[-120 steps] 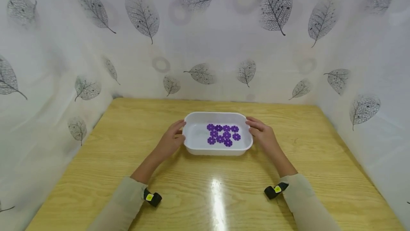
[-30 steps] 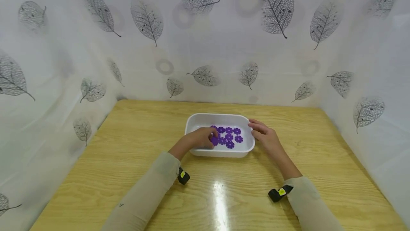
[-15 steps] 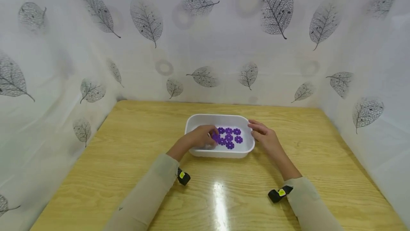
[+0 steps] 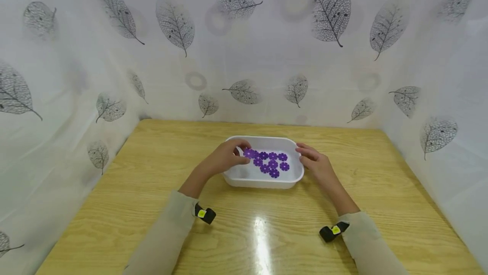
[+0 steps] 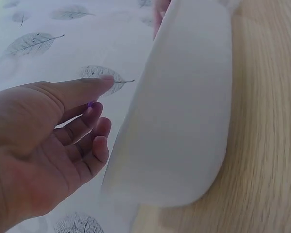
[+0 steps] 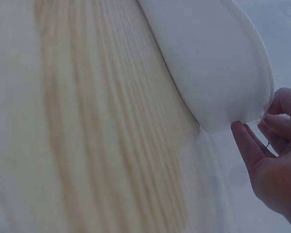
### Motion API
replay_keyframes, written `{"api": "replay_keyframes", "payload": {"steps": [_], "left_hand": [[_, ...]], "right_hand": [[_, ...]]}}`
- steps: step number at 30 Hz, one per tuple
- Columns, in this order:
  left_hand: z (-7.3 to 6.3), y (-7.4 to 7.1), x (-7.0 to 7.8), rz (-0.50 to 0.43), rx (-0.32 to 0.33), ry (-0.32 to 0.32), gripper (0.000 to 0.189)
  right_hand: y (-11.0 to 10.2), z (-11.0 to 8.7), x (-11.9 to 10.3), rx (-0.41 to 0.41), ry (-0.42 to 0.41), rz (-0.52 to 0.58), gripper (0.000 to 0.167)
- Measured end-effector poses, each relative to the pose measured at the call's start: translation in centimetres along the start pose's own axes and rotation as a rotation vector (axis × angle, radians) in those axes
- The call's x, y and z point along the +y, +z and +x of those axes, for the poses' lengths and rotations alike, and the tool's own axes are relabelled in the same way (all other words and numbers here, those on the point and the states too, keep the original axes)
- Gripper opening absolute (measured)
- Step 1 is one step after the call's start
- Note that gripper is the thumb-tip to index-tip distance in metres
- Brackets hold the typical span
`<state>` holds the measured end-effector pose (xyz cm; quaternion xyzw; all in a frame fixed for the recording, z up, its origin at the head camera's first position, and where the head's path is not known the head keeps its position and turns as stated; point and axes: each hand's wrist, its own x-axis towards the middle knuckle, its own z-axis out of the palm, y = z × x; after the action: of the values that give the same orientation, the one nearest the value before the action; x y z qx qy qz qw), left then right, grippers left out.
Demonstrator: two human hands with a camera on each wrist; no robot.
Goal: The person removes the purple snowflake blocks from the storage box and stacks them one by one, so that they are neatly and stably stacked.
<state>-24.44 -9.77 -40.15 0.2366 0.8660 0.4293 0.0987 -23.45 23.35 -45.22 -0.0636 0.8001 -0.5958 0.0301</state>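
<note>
A white oblong plastic tray (image 4: 263,184) stands on the table. Several purple notched snowflake discs (image 4: 272,164) lie flat in its middle and right part. My left hand (image 4: 223,156) is over the tray's left end and pinches one purple snowflake disc (image 4: 248,153). From the left wrist view, only a sliver of that disc shows between thumb and fingers, beside the outer wall of the tray (image 5: 184,107). My right hand (image 4: 314,160) holds the tray's right end by the rim; the right wrist view has its thumb and fingers (image 6: 245,145) at the tray's edge.
The light wood table (image 4: 183,139) reaches back to a white curtain (image 4: 259,46) printed with grey leaves, which also hangs at both sides. Each wrist carries a small black camera (image 4: 206,214). A light glare lies on the table in front of the tray.
My left hand let go of the tray's left rim, reached in among the discs, then drew back left and up with one disc pinched. The right hand stays on the rim.
</note>
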Motion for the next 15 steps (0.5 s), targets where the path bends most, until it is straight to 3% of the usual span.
{"api": "replay_keyframes", "payload": {"steps": [15], "left_hand": [[-5.5,-4.5,-3.2,0.014,0.164,-0.126,0.039]], "right_hand": [[-0.1,-0.1,0.0,0.000,0.005,0.018,0.040]]}}
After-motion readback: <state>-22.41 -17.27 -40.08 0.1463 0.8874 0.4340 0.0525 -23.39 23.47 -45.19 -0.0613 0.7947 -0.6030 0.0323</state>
